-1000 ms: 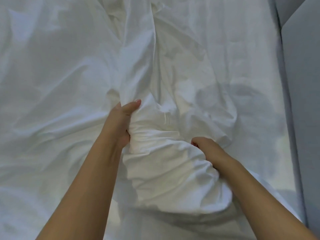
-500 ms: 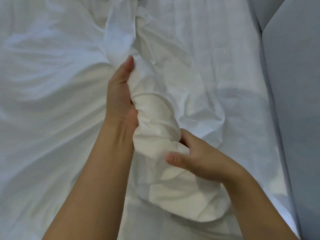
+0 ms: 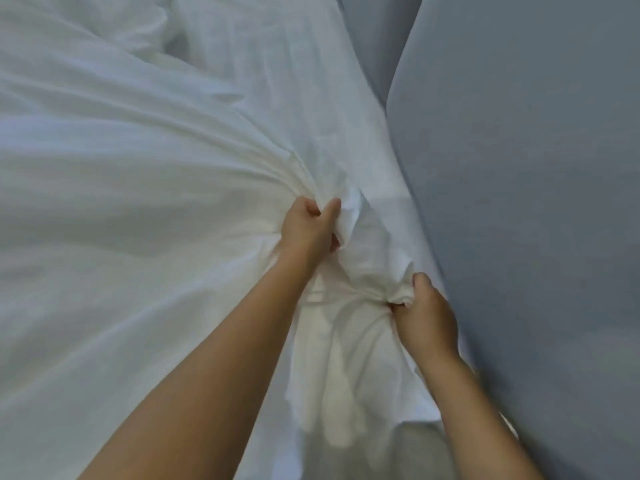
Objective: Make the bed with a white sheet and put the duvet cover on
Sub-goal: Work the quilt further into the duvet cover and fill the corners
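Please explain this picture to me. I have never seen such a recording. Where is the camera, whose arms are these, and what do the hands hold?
There is no machine here: a person wears one wide-angle camera on the head, so the picture looks down along their own bare arms. Below lies wrinkled white bedding fabric; sheet or duvet cover, I cannot tell. The left hand grips a gathered fold of it, fingers curled. The right hand grips another bunch, closer to the wearer. On the right stand smooth grey-blue panels, perhaps a wall or headboard.
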Tool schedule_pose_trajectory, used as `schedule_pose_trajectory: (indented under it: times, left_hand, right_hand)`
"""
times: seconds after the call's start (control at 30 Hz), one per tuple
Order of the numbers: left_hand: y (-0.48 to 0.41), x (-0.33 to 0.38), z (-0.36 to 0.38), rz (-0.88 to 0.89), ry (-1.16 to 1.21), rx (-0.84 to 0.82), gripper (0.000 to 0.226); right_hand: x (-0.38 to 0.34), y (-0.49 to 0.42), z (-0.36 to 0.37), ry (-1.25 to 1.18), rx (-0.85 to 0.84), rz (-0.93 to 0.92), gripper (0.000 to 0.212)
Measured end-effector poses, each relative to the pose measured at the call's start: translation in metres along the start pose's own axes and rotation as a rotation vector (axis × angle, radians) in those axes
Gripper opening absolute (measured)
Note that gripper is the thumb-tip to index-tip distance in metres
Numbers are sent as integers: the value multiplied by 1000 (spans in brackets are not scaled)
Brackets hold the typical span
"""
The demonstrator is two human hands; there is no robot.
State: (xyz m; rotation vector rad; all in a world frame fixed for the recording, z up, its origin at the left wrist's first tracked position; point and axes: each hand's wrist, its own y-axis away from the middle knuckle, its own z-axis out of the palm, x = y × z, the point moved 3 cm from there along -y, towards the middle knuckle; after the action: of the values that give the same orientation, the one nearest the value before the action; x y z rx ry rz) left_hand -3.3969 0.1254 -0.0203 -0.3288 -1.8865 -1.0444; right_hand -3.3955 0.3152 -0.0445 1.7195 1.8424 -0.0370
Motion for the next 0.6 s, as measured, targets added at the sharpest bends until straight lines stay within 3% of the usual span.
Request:
schedule_pose_trajectory:
  times: [0.07, 0.17, 0.27, 0.33, 0.37, 0.47, 0.6]
  left_hand:
    - [-2, -30, -13, -8, -163, 39, 30]
    - [3, -49, -34, 69, -259, 57, 27]
    - [9, -37, -52, 417, -700, 195, 8]
    - [6, -28, -52, 615, -930, 292, 40]
    - [4, -25, -52, 628, -1016, 325, 55]
    - [-13, -28, -58, 403, -1234, 328, 71]
    - [-28, -38, -78, 176, -1498, 222, 17]
  right_hand:
    - [4, 2, 20, 74, -68, -37, 20]
    - [1, -8, 21, -85, -196, -22, 34]
    - [-10, -28, 9, -230, -236, 28, 39]
    - [-23, -45, 3, -268, -132, 34, 39]
    - [-31, -53, 2, -283, -89, 33, 40]
    - [-57, -66, 10, -223, -31, -66, 44]
    - [-89, -65, 32, 6, -51, -357, 61]
